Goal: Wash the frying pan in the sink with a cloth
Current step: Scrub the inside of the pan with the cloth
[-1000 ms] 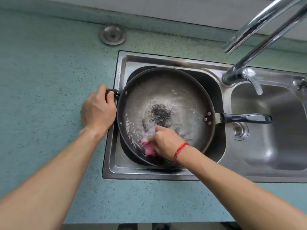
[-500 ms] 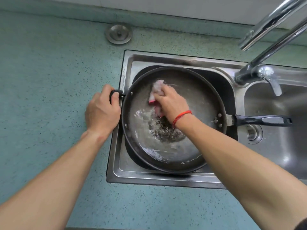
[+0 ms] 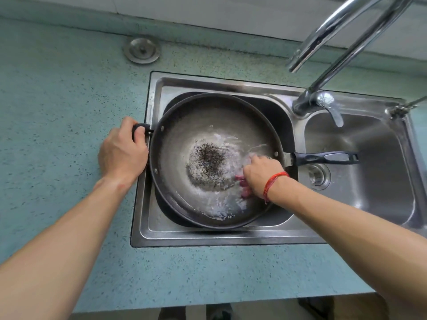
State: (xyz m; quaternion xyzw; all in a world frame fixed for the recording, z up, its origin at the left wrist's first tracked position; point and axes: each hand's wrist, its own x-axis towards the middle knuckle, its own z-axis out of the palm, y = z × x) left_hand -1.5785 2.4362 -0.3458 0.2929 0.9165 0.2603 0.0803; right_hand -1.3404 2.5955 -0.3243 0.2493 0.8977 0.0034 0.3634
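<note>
So, nearest us, both forearms cross the speckled green surface (image 3: 69, 227) to the sink (image 3: 208, 237), whose left basin holds the frying pan (image 3: 196, 116). Our right hand (image 3: 261, 174) has its fingers bunched tight around the pink cloth (image 3: 245, 192), pressing it against the pan's inner wall. Our left hand (image 3: 122, 153) grips the small loop handle (image 3: 138, 129), fingers curled over it to steady the pan. Just left of the right fingers, water (image 3: 219, 204) lies across the pan floor around a dark speckled patch of residue (image 3: 208, 160). We judge the wash about midway: the inside is wet and being wiped, but that patch has not come off yet, and a rinse is probably left as well. Just beyond the right fingers the long handle (image 3: 323, 157) juts over the other basin. Farther off stands the faucet (image 3: 323, 100), with no stream that we can see.
</note>
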